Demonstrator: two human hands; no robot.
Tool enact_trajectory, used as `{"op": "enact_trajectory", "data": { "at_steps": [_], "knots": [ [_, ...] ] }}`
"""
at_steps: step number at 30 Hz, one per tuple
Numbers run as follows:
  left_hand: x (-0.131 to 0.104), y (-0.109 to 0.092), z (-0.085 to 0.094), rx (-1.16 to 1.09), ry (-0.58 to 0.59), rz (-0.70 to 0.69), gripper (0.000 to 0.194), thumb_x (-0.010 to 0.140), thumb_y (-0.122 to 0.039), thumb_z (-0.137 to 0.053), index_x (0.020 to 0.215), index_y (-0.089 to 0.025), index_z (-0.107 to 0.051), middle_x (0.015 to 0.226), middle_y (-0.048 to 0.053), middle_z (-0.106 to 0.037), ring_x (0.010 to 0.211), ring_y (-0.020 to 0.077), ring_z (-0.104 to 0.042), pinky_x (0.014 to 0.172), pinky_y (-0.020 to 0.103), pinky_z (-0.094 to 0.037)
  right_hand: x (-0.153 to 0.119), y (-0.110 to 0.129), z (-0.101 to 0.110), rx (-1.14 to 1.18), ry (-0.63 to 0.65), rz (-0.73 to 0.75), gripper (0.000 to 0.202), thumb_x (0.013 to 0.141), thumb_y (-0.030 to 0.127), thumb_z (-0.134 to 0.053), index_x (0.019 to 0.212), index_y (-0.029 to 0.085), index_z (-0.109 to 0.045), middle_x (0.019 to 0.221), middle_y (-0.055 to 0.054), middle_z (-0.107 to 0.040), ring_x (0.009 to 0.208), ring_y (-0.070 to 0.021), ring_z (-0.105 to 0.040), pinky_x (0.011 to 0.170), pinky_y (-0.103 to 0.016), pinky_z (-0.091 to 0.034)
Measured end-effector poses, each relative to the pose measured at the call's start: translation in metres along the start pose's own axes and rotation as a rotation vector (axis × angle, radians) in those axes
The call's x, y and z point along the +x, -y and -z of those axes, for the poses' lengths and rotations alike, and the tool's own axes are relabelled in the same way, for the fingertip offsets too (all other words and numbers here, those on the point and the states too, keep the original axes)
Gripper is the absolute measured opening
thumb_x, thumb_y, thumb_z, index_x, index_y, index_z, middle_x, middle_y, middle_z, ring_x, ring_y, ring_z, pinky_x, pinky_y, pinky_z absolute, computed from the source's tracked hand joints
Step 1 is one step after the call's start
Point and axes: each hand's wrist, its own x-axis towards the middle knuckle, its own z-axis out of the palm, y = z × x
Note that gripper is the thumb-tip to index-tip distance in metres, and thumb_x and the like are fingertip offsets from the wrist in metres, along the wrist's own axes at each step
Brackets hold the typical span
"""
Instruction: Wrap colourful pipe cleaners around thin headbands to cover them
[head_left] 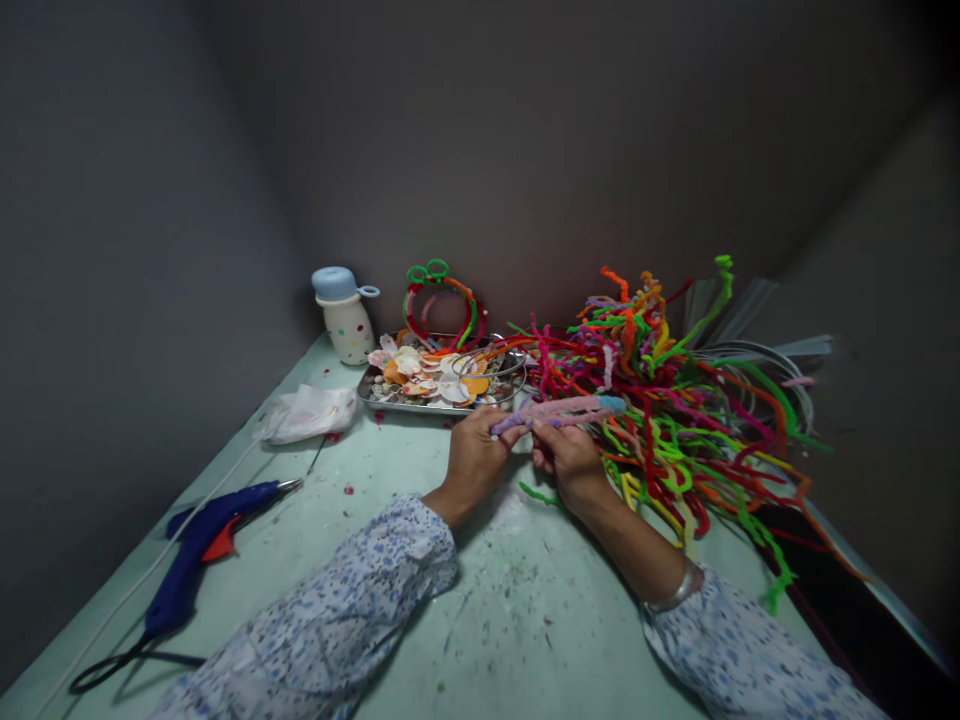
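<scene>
A fuzzy strip (570,406), pink with a light blue end and a purple end, is held between both hands above the table. My left hand (477,455) pinches it at its purple end. My right hand (571,462) grips it near the middle, with the fingers closed. The blue tip points to the right, toward a tangled heap of colourful pipe cleaners (660,400). Just behind my left hand is a metal tray (420,409) of petal-like pieces and beads.
A blue glue gun (191,560) with a red trigger lies at the left, its cord trailing. Behind it are a plastic bag (311,414) and a white bottle (349,330) with a blue lid. Colourful headbands (471,310) stand at the tray's back. Clear strips (724,305) lie at the right.
</scene>
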Motion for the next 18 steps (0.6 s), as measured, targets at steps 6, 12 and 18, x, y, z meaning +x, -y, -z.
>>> {"op": "enact_trajectory", "data": {
  "at_steps": [6, 12, 18],
  "knots": [
    [0.0007, -0.0016, -0.0008, -0.045, 0.007, 0.033, 0.009, 0.078, -0.026, -0.066, 0.077, -0.019, -0.072, 0.078, 0.004, -0.064, 0.075, 0.0166, -0.057, 0.073, 0.03, -0.044, 0.0017, -0.0041, 0.0019, -0.009, 0.001, 0.026, 0.04, 0.074, 0.048, -0.062, 0.049, 0.018, -0.052, 0.036, 0.002, -0.046, 0.033, -0.0066, -0.035, 0.033, -0.02, -0.023],
    [-0.0001, -0.0018, -0.0006, -0.058, 0.02, 0.046, 0.009, 0.079, -0.024, -0.065, 0.077, -0.019, -0.072, 0.078, 0.003, -0.063, 0.076, 0.0164, -0.056, 0.075, 0.03, -0.043, -0.0007, 0.0014, 0.0, -0.026, -0.011, 0.017, 0.041, 0.072, 0.047, -0.062, 0.047, 0.018, -0.052, 0.036, 0.002, -0.047, 0.032, -0.0061, -0.034, 0.033, -0.02, -0.023],
    [0.0007, -0.0024, -0.0008, -0.033, 0.016, 0.043, 0.01, 0.078, -0.025, -0.064, 0.072, -0.019, -0.07, 0.074, 0.003, -0.06, 0.074, 0.017, -0.056, 0.073, 0.031, -0.043, -0.0012, 0.0017, -0.0005, -0.009, -0.008, 0.019, 0.041, 0.072, 0.048, -0.062, 0.046, 0.018, -0.052, 0.036, 0.002, -0.047, 0.032, -0.0061, -0.035, 0.032, -0.02, -0.023]
  ]
}}
